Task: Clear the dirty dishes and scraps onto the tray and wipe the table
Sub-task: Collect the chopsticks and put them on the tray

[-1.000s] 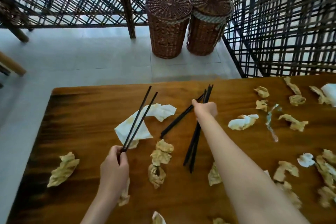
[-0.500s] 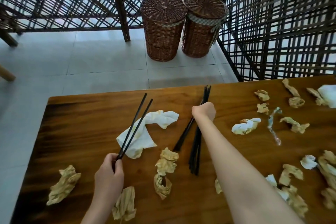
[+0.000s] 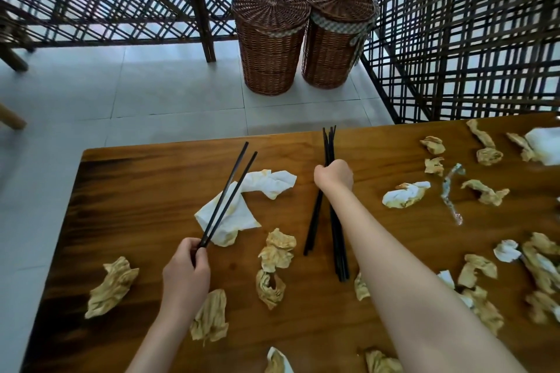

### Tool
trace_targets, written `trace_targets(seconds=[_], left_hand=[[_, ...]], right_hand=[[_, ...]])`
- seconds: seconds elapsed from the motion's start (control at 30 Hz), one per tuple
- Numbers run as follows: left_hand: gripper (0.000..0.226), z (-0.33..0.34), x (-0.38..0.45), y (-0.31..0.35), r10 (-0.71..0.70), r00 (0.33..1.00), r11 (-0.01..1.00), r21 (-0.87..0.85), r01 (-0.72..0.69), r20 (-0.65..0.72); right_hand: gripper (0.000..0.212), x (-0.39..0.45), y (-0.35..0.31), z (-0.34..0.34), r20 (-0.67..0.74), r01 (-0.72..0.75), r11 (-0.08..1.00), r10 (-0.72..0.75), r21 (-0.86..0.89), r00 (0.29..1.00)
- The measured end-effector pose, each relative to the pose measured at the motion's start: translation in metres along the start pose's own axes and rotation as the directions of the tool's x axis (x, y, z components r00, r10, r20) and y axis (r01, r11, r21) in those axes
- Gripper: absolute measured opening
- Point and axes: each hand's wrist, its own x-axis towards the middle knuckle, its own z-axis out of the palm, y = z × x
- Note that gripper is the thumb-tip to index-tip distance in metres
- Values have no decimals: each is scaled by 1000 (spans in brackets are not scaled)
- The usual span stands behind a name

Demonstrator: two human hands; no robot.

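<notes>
My left hand point(image 3: 185, 275) grips the near ends of a pair of black chopsticks point(image 3: 230, 191) that slant up and away over a stained white napkin point(image 3: 239, 209). My right hand point(image 3: 333, 174) is fisted round a bundle of several black chopsticks point(image 3: 330, 215), held nearly upright above the wooden table point(image 3: 145, 179). Crumpled yellow-stained napkins point(image 3: 277, 253) lie scattered over the whole tabletop. A crumpled clear wrapper point(image 3: 451, 191) lies to the right. No tray or dishes are in view.
Two lidded wicker baskets point(image 3: 269, 39) point(image 3: 336, 36) stand on the tiled floor beyond the table's far edge. Dark lattice screens point(image 3: 454, 33) close off the back and right. The table's left edge point(image 3: 65, 221) borders bare floor.
My right hand gathered the splayed chopsticks into one tight bundle and raised it more upright. My left hand kept its pair. The view tilted, so the table sits lower in the frame.
</notes>
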Motion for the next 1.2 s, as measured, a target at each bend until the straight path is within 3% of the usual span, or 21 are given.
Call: trace_targets(seconds=[0.2,0.53,0.77,0.9,1.03,1.1,1.2], left_hand=[[12,-3,-9,2,9,1000,1000,-3,-9,6],[12,-8,-34,12,56,998,998,15,-56,1],[10,-6,-61,16,108,994,992,59,-107,-8],[9,-2,-88,18,132,991,989,73,-130,-26],[10,15,-122,30,127,992,987,107,-124,-26],[9,30,-142,44,178,983,974,151,-170,-37],[10,60,-180,71,203,979,977,71,-203,10]], right_hand=[[20,-13,0,-5,33,9,1000,-9,-5,999],[48,-45,9,-19,40,72,995,-75,74,996],[32,-73,39,-64,52,44,970,-59,240,997],[31,-89,74,-109,147,-63,885,-6,461,989],[22,-112,121,-166,282,-200,724,8,661,960],[24,-120,149,-195,306,-230,652,-3,723,952],[26,-127,193,-240,304,-239,609,-4,756,953]])
